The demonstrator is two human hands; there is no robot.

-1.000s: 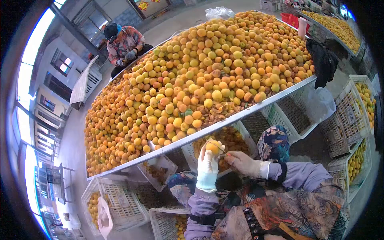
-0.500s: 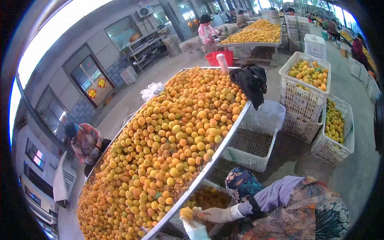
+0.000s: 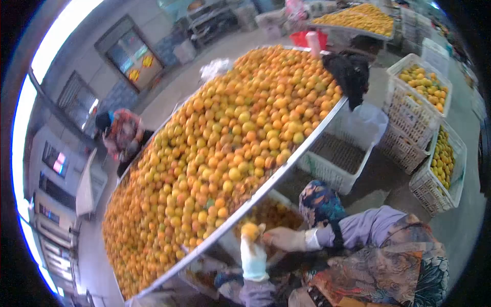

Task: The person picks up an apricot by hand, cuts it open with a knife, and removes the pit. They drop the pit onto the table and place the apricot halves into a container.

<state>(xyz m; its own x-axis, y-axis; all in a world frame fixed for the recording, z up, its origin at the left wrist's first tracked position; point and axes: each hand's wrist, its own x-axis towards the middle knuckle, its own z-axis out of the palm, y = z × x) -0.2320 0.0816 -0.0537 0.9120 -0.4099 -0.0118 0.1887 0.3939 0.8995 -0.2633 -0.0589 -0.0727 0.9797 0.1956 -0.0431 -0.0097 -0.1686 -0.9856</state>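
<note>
My left hand (image 3: 253,260), in a white glove, holds an apricot (image 3: 250,231) up at its fingertips, beside the table's near edge. Close against it on the right, my right hand (image 3: 285,239), in a pale glove, has its fingers closed. A thin tool shows in that hand in the earlier view; now motion blur hides it. Both hands are above a crate (image 3: 279,207) with orange-brown contents, partly hidden by my arm. A large heap of apricots (image 3: 220,148) covers the metal-rimmed table (image 3: 302,152) ahead.
A white crate (image 3: 327,171) stands beside the table, under a black garment (image 3: 350,74) hanging at its corner. Stacked crates of fruit (image 3: 411,105) are on the right. A co-worker (image 3: 123,135) sits across the table. Behind are a red container (image 3: 302,39) and another fruit-covered table (image 3: 358,23).
The view has tilted, so the table and crates appear shifted up and right. My left hand, with the apricot, now shows more fully down to its sleeve. My hands remain close together.
</note>
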